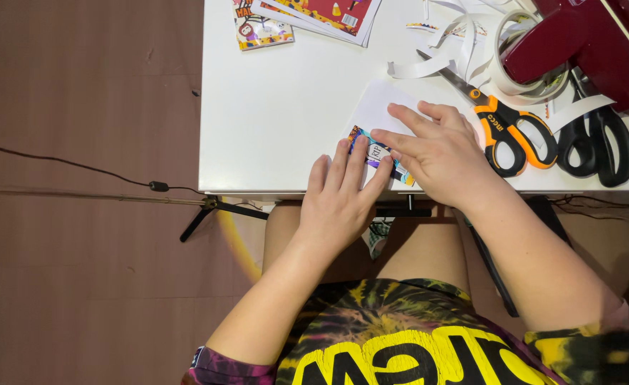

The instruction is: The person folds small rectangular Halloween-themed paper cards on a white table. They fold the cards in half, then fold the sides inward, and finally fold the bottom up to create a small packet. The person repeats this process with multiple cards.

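Left hand (339, 196) and right hand (432, 146) — both flat, fingers extended, gripping nothing — press a colourful printed paper piece (373, 142) against the white table (279, 107); orange-handled scissors (503, 125) lie just beside.

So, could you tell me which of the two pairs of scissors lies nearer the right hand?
The orange-handled scissors, right beside the right hand; the black pair lies farther right.

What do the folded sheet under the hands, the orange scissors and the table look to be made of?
Folded sheet: thin paper, matte white back, printed colour face; it lies flat and creased under both hands. Orange scissors: grey metal blades, glossy orange-and-black handles, probably plastic. Table: smooth white top with a faint sheen, likely laminate or painted board; core not visible.
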